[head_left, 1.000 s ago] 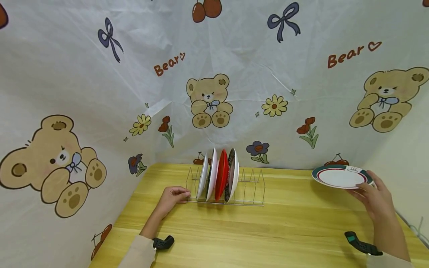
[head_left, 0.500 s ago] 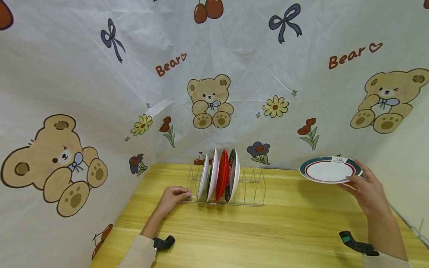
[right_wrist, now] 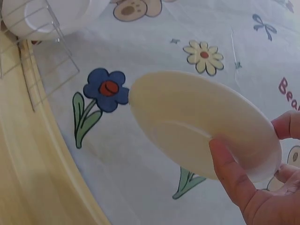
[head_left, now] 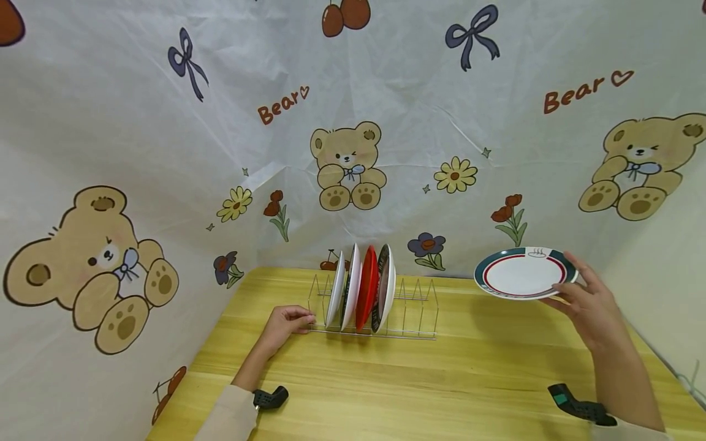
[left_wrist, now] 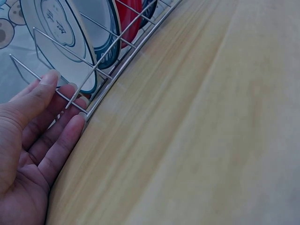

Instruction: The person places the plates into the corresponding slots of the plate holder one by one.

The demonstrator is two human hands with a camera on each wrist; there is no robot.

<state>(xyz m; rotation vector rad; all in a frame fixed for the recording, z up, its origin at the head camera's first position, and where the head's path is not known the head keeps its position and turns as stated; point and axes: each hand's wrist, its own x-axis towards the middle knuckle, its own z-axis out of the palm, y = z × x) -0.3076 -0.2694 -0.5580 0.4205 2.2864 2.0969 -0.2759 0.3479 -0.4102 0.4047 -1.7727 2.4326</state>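
My left hand (head_left: 281, 329) grips the left end of a wire dish rack (head_left: 413, 336); in the left wrist view its thumb and fingers close round the end wires (left_wrist: 75, 104). Upright in the rack's left and middle slots stand two white plates (head_left: 334, 293), a red plate (head_left: 366, 291) and a white-backed plate (head_left: 389, 288) with a dark patterned face. My right hand (head_left: 595, 313) pinches the right edge of a white plate (head_left: 524, 275) with a green rim and red ring, face up above the table. The right wrist view shows its pale underside (right_wrist: 187, 112), fingers beneath.
The rack stands on a wood-grain table (head_left: 397, 386) near its back edge. Behind and to the left hangs a white cloth (head_left: 408, 86) printed with bears, bows and flowers. A pale wall (head_left: 667, 282) borders the right side, with a thin cord (head_left: 689, 383) low beside it.
My right hand has carried the green-rimmed plate leftward and slightly up, closer to the rack. The left hand keeps its grip on the rack's end, and the rack has stayed in place.
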